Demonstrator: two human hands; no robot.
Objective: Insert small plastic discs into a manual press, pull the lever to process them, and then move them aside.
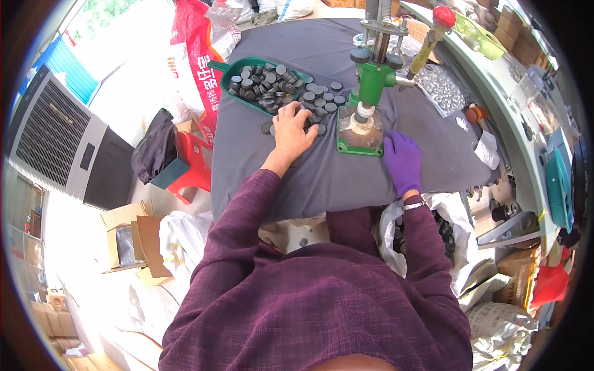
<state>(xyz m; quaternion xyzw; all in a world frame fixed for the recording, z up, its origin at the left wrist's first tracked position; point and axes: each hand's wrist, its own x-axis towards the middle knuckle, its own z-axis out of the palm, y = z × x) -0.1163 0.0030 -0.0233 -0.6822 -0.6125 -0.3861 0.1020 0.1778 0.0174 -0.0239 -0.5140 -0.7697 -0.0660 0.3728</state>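
Observation:
Bare, with its fingers spread and bent, my left hand (pixel 291 131) rests over loose dark round discs (pixel 323 102) on the cloth-covered table. Some discs show between and under its fingers; none is plainly gripped. Just beyond it a green scoop-shaped tray (pixel 224 80) holds a heap of the same discs. My right hand (pixel 402 162), in a purple glove, lies beside the right edge of a green hand press (pixel 371 86), fingers stretched forward and nothing visible in them. On the press base, under the ram, sits a pale round fixture (pixel 362 122).
The press lever (pixel 430 44) with a red knob leans right. A clear tray of small shiny parts (pixel 442 89) lies beyond my right hand. A white sack of dark pieces (pixel 391 238) stands below the table's front edge. A red stool (pixel 193 164) is at the left.

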